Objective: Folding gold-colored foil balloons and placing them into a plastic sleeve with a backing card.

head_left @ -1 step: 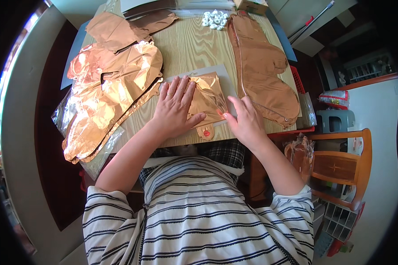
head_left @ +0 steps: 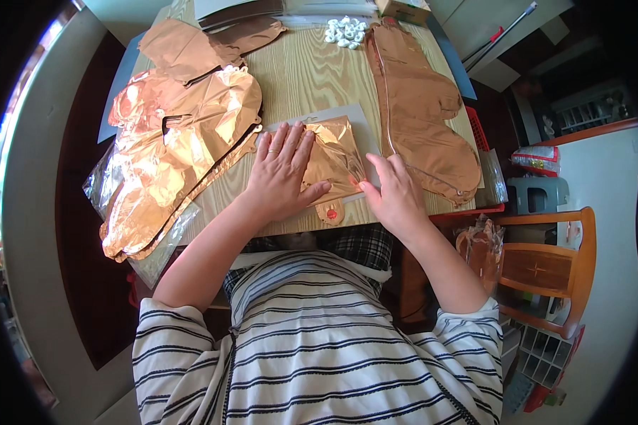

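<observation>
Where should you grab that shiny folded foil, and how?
Probably pinch the little tab, coming from the near side with the right hand. The tab sticks out from the near edge of the folded foil, while the left hand lies flat over its left part.

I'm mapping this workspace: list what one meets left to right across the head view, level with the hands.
Large wrinkled foil, left hand, small foil piece, right hand, brown foil shape, grey stool.
</observation>
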`<state>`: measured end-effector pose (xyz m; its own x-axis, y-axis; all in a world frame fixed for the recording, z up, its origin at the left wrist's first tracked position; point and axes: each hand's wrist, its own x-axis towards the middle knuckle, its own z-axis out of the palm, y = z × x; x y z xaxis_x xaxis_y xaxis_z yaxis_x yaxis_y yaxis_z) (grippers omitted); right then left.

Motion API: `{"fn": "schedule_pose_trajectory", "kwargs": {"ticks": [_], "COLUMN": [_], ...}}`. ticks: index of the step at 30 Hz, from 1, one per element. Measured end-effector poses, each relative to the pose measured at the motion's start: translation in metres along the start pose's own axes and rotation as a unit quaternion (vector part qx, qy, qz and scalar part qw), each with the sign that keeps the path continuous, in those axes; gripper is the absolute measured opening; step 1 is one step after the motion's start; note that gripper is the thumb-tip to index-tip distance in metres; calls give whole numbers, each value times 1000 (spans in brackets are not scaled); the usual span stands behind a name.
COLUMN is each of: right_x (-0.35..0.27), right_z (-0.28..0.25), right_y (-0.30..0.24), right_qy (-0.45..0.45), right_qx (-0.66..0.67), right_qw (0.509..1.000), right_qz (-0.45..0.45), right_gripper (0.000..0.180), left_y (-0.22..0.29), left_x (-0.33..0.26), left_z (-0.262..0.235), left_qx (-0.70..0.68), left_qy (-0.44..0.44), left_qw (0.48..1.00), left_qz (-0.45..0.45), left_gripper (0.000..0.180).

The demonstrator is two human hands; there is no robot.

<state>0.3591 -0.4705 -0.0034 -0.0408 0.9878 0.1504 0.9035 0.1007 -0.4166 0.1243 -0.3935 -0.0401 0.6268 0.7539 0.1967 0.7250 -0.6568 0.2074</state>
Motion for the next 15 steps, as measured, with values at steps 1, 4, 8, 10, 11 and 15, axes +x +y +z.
{"fn": "schedule_pose_trajectory", "kwargs": {"ticks": [1, 4, 8, 10, 11, 15], "right_x": [2, 13, 43, 51, 54, 56], "right_z": [-1, 2, 38, 52, 56, 52], "right_y": [-2, -13, -32, -26, -22, -1], "right_qy": [19, 64, 40, 0, -20, -55], "right_qx": [-4, 8, 8, -25, -38, -108], "right_qw": [1000, 994, 983, 983, 984, 981], "right_qz": [-21, -91, -179, -181, -173, -152], "right_gripper": [43, 46, 59, 67, 71, 77], "left_y": [0, -1, -4, -2, -2, 2], "left_x": [-1, -1, -3, -3, -3, -1], "left_z": [2, 4, 16, 14, 12, 6], "left_qx": [-3, 5, 37, 22, 16, -12], "left_qy": [4, -9, 2, -1, -1, -16], "left_qw": [1000, 1000, 999, 1000, 1000, 1000], "left_qz": [1, -3, 3, 2, 0, -11], "left_gripper": [93, 95, 97, 97, 96, 95]}}
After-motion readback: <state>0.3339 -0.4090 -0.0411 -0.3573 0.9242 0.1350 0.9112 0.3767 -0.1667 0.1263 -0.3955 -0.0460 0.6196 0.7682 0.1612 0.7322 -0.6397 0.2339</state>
